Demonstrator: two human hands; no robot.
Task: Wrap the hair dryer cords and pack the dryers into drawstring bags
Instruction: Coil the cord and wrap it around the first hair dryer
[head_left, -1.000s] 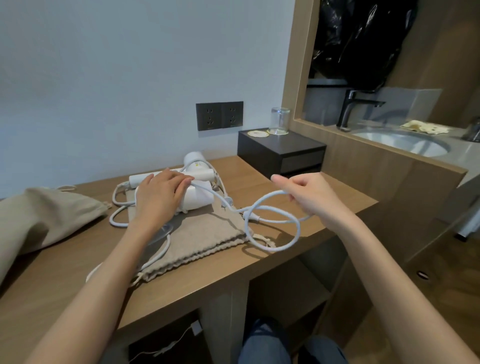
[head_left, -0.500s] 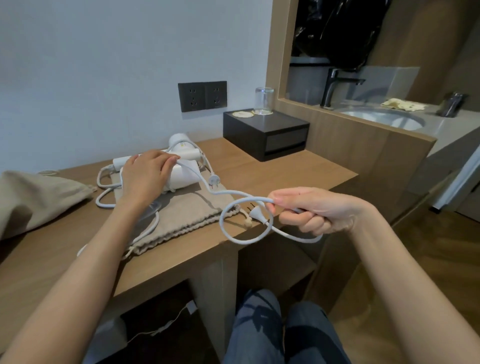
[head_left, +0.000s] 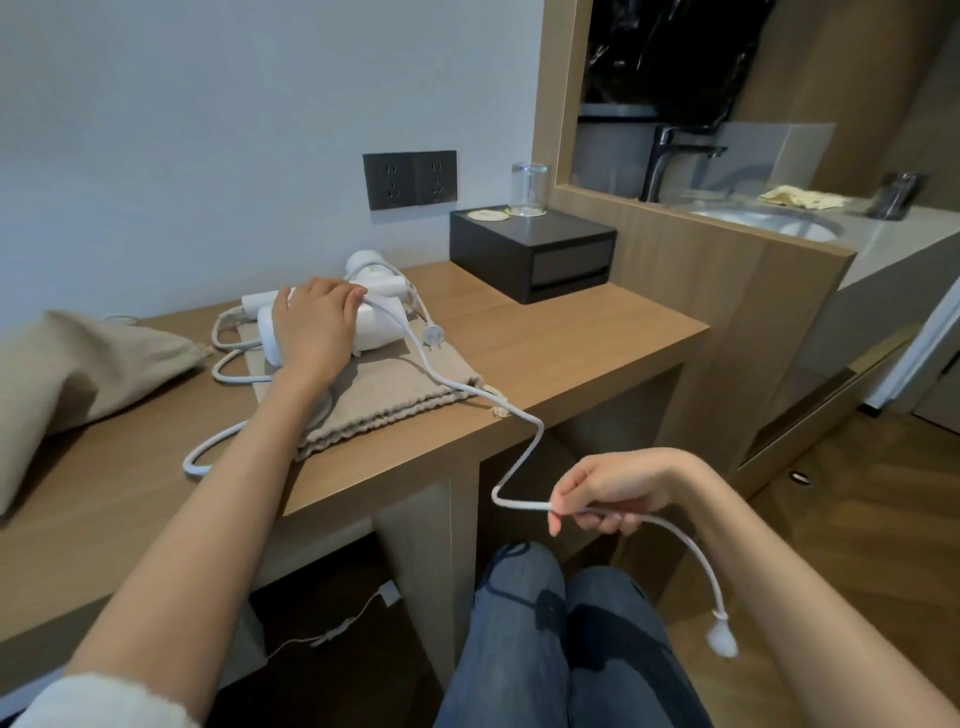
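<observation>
Two white hair dryers (head_left: 376, 322) lie on a beige drawstring bag (head_left: 400, 387) on the wooden desk (head_left: 545, 338). My left hand (head_left: 314, 325) presses flat on the nearer dryer, fingers closed over it. A white cord (head_left: 457, 382) runs from under that hand across the bag and off the desk edge. My right hand (head_left: 605, 493) grips this cord below the desk, in front of my knees. The cord's plug (head_left: 722, 636) dangles past the hand. A second plug (head_left: 432, 335) rests on the bag beside the dryers. More white cord loops (head_left: 228, 364) lie left of the bag.
A filled beige bag (head_left: 88, 364) lies at the desk's left. A black box (head_left: 535, 252) with a glass (head_left: 529, 188) stands at the back right, below wall sockets (head_left: 410, 179). A wooden partition and a sink (head_left: 763, 226) are to the right. My knees sit under the desk edge.
My right hand has pulled the cord down and off the desk toward my knees. The loop it held has straightened out and the plug now hangs free. My left hand stayed on the dryer.
</observation>
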